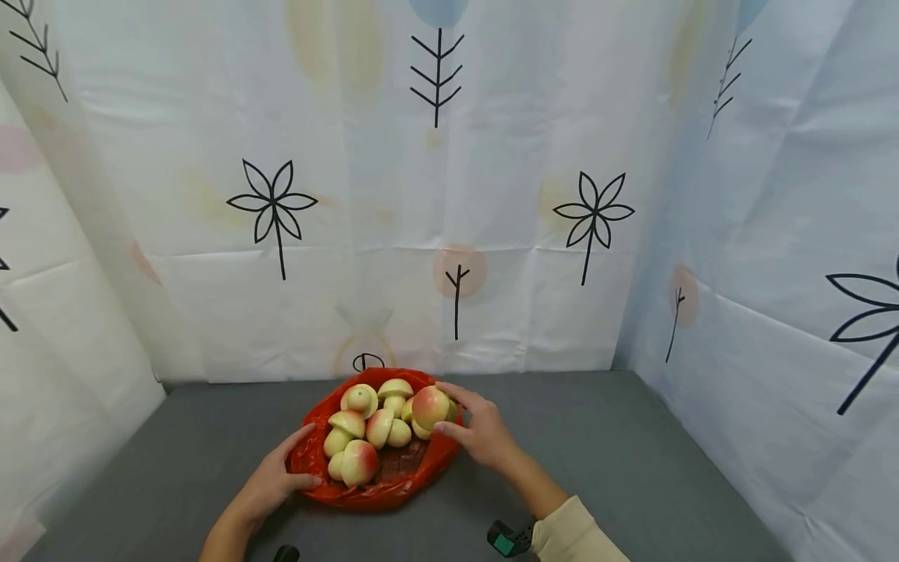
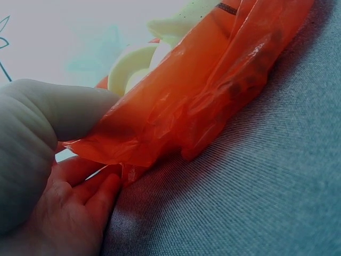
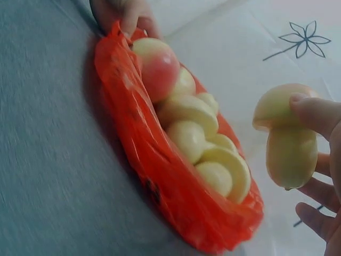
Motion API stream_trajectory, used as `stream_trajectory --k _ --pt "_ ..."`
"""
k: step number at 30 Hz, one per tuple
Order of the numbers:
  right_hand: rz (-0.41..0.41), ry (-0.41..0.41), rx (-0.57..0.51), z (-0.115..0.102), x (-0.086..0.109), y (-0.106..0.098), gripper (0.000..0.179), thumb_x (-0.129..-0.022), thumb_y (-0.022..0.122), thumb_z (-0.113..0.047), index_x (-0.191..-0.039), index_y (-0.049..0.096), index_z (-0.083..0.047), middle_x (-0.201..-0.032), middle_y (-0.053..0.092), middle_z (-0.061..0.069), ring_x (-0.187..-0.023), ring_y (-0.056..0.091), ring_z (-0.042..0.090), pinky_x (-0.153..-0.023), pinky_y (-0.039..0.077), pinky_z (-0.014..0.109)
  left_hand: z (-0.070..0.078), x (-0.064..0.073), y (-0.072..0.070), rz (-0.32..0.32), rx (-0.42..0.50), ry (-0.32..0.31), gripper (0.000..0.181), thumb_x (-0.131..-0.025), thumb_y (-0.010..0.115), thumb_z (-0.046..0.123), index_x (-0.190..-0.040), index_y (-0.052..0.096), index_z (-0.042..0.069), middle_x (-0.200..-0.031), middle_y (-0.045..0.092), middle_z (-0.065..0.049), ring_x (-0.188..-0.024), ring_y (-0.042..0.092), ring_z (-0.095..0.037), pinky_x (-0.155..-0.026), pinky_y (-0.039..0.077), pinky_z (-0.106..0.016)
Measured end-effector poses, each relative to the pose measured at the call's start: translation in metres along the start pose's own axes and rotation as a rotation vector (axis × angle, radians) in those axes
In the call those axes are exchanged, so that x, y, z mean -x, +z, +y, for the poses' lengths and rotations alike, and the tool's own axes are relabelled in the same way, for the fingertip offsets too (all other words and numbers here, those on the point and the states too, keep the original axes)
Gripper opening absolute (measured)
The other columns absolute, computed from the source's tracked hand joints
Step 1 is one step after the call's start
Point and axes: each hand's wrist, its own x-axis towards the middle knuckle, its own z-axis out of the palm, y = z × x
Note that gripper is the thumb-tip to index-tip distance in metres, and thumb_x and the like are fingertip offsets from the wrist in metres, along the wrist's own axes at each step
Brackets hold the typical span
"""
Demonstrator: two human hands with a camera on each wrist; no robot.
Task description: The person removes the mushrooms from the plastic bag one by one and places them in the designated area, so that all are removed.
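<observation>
A red plastic bag (image 1: 393,493) sits wide open on the grey table, its edge rolled down, with several pale yellow, red-tinged toy mushrooms (image 1: 349,425) inside. My left hand (image 1: 272,474) grips the bag's left rim; in the left wrist view the thumb (image 2: 80,106) lies over the plastic and the fingers are partly beneath it. My right hand (image 1: 485,431) holds one toy mushroom (image 3: 290,141) above the bag's right side, pinched between thumb and fingers. The right wrist view shows that mushroom raised apart from the others, its rounded stem pointing down.
Grey cloth covers the table (image 1: 583,453). White patterned curtains (image 1: 520,195) enclose the back and both sides. A black wrist device with a green face (image 1: 504,544) is by the right forearm, and a dark object (image 1: 286,553) shows at the bottom edge.
</observation>
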Motion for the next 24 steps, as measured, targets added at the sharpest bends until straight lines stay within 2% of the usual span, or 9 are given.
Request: stream_trajectory --k 8,18,24 --pt "0.051 -0.011 0.078 0.015 0.0 -0.017 0.059 -0.083 0.077 -0.019 -0.137 0.056 -0.008 -0.126 0.062 0.011 -0.107 0.06 0.027 -0.087 0.05 0.047 -0.001 0.0 0.0 -0.002 0.005 0.003 0.09 -0.08 0.073 0.004 -0.154 0.022 0.007 -0.153 0.015 -0.03 -0.134 0.025 -0.049 -0.102 0.035 -0.057" --pt "0.099 0.058 0.139 0.037 0.003 -0.028 0.059 -0.079 0.08 -0.017 -0.134 0.058 -0.007 -0.122 0.063 0.012 -0.105 0.06 0.029 -0.085 0.049 0.049 0.0 0.001 0.0 -0.002 0.012 0.01 0.09 -0.079 0.073 0.003 -0.154 0.023 0.007 -0.153 0.016 -0.03 -0.134 0.026 -0.049 -0.1 0.039 -0.053" --pt "0.082 0.104 0.155 0.055 0.005 -0.029 0.059 -0.08 0.079 -0.017 -0.134 0.058 -0.007 -0.122 0.064 0.013 -0.105 0.061 0.03 -0.086 0.049 0.05 0.0 0.001 0.0 0.0 0.001 0.015 0.089 -0.08 0.073 0.004 -0.154 0.023 0.006 -0.153 0.015 -0.031 -0.134 0.025 -0.05 -0.101 0.037 -0.055"
